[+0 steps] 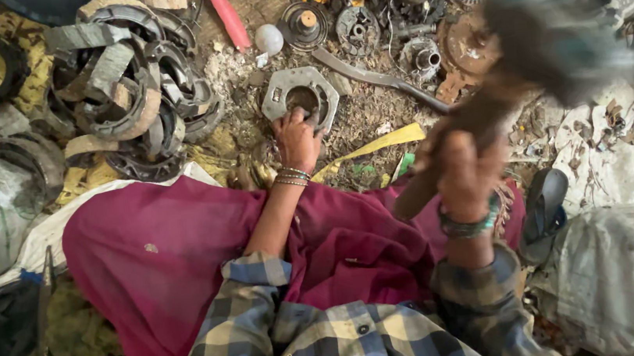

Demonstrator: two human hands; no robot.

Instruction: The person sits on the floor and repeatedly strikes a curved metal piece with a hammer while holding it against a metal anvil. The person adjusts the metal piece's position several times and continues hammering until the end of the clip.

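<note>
Grey metal scrap rings a small bare patch of dirt floor (373, 113), where a flat metal plate (299, 93) with a round hole lies. The left hand (298, 137) rests its fingers curled on the plate's near edge. The right hand (464, 170), fingers wrapped tight, grips a blurred hammer (532, 53) raised beside a worn sandal (544, 205).

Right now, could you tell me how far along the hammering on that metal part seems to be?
Done: a pile of curved brake shoes lies to the left, though whether they were worked on is unclear. In hand: the left hand steadies a flat grey metal flange on the ground, while the right hand has a hammer raised, blurred in motion. Left: the flange looks whole, and more metal parts lie behind.
</note>
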